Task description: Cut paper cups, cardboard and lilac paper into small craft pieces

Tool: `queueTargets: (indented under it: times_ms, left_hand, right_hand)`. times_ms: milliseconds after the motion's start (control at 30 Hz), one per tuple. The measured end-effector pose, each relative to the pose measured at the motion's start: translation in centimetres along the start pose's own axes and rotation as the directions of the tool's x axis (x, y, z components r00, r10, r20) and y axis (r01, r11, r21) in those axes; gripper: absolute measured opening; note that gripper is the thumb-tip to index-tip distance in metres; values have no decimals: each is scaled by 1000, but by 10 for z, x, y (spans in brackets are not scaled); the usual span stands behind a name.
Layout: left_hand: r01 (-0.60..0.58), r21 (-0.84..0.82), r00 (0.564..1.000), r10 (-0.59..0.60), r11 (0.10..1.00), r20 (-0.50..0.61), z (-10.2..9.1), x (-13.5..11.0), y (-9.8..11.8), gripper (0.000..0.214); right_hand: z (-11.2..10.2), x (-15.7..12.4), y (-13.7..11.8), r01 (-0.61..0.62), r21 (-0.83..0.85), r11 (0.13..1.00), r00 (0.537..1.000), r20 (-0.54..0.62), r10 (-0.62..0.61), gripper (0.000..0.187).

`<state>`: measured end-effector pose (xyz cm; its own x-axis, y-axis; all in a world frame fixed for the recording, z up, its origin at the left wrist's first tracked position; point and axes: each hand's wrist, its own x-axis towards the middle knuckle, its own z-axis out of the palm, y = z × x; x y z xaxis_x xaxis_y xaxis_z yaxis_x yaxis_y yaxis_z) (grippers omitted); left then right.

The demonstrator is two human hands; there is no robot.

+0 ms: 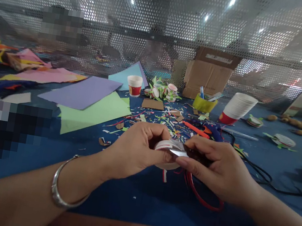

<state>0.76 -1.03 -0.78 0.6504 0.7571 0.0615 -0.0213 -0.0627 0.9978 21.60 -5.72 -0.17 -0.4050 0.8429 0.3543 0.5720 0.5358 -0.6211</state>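
Cup piece is pinched in the left hand, fingers curled, frame centre. Scissors are gripped by the right hand, fingers closed near the blade, which is aimed left, roughly level, across the piece's right side.

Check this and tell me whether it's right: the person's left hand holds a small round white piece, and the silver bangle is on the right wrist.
Not quite: the head view shows the silver bangle on the left wrist, not the right. The left hand does hold the small round white piece.
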Motion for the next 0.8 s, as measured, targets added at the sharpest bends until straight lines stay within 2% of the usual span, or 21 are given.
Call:
queueTargets:
  times_ms: [133,400,800]
  left_hand:
    - [42,-24,998,-41,999,41,-3,-1,4,26]
    - [65,105,994,-73,992,79,-10,1,6,23]
    - [31,163,997,-42,986,67,-9,-1,8,27]
  right_hand:
    - [0,-1,-3,-15,20,1000,1000,18,15,26]
    - [2,0,-1,-53,62,997,998,41,50,26]
    - [-2,-1,-4,-38,-8,999,999,22,39,28]
